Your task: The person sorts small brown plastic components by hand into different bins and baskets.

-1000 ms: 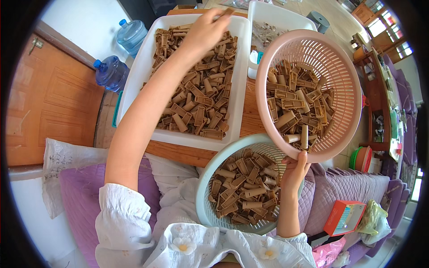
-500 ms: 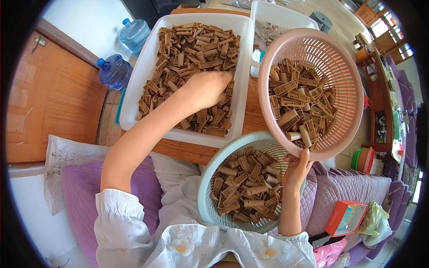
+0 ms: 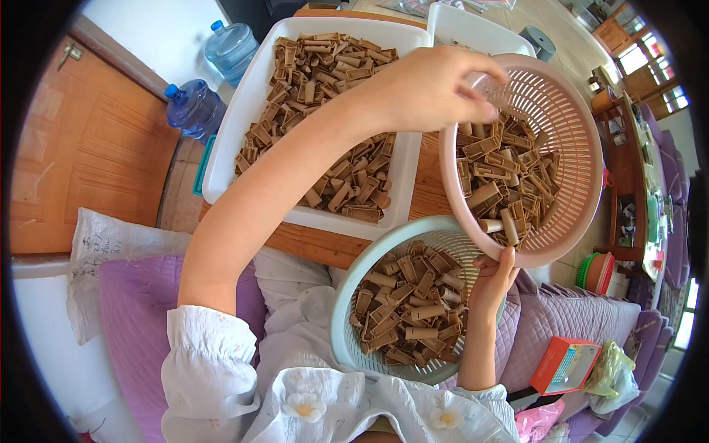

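Note:
Small brown plastic pieces, some box-like and some rounded, fill a white rectangular tray (image 3: 325, 220) on the wooden table. To its right a pink slotted basket (image 3: 578, 148) holds more of these brown pieces (image 3: 509, 166). My left hand (image 3: 447, 88) reaches across the tray to the pink basket's left rim, its fingers apart and nothing visible in them. Low on that basket, my right hand (image 3: 490, 289) grips the near rim, thumb on the edge. Just below, a pale green basket (image 3: 343, 310) holds similar pieces by my lap, partly beneath the pink one.
Behind the pink basket stands a second white tray (image 3: 480, 31), partly hidden. Two blue water jugs (image 3: 196, 109) are left of the table, near an orange door (image 3: 88, 148). A purple quilted couch (image 3: 583, 310) with a red box (image 3: 565, 365) lies at the right.
My left hand has come up out of the pieces in the white tray and moved right to the pink basket, its fingers now apart. My right hand stays on the rim.

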Tool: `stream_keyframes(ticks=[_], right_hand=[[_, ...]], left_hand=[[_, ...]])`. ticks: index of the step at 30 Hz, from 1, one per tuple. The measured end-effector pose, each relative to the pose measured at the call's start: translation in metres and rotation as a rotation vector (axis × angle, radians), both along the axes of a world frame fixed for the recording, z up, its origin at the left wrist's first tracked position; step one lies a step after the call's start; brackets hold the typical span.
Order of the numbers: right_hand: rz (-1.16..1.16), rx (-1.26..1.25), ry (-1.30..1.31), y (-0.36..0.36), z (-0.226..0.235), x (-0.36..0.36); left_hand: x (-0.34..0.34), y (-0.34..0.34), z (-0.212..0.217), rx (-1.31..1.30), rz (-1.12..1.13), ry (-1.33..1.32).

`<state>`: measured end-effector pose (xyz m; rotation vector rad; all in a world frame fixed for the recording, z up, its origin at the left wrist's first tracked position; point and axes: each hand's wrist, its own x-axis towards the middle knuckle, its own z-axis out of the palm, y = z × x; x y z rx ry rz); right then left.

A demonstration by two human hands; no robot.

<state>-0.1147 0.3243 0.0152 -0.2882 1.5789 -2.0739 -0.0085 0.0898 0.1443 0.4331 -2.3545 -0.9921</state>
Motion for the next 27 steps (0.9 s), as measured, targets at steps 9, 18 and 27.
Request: stream_keyframes(ticks=[9,18,27], right_hand=[[-0.012,-0.002,0.004,-0.001,0.000,0.001],[0.004,0.003,0.011,0.000,-0.002,-0.001],[0.000,-0.006,0.015,0.000,-0.003,-0.002]], left_hand=[[0.063,-0.043,-0.066,-0.436,0.181,-0.663],[0.094,-0.061,-0.099,-0.374,0.177,-0.662],[0.097,-0.047,-0.108,-0.436,0.202,-0.770]])
